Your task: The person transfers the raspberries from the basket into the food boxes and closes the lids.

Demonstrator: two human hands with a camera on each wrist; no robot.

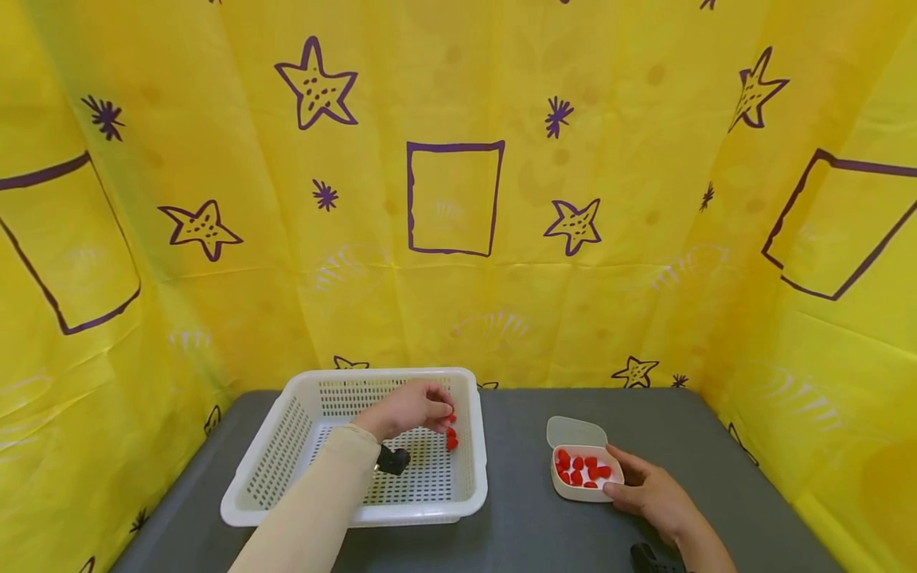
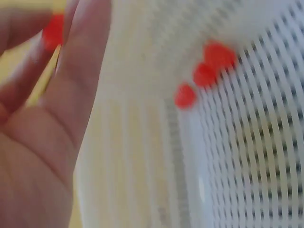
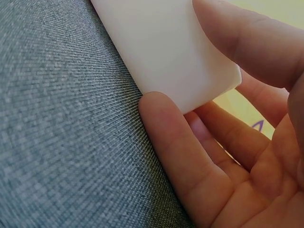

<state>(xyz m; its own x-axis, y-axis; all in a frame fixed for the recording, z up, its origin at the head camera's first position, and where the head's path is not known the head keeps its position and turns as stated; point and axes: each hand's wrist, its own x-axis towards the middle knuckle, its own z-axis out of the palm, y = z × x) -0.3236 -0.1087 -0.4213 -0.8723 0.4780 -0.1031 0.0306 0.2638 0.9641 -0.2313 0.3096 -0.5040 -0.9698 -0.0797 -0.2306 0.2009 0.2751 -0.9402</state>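
My left hand reaches over the right part of a white plastic basket. In the left wrist view it pinches a small red berry-like piece between thumb and fingers. Several similar red pieces lie below it along the basket's side; blur hides their exact kind. My right hand grips the right end of a small whitish box on the table, thumb on one side and fingers round the other. The box holds several red pieces, and its lid stands open at the back.
A dark grey tabletop lies under the basket and box, with a strip of it between them. Yellow patterned curtains hang behind and on both sides. A black wrist device sits on my left wrist, above the basket floor.
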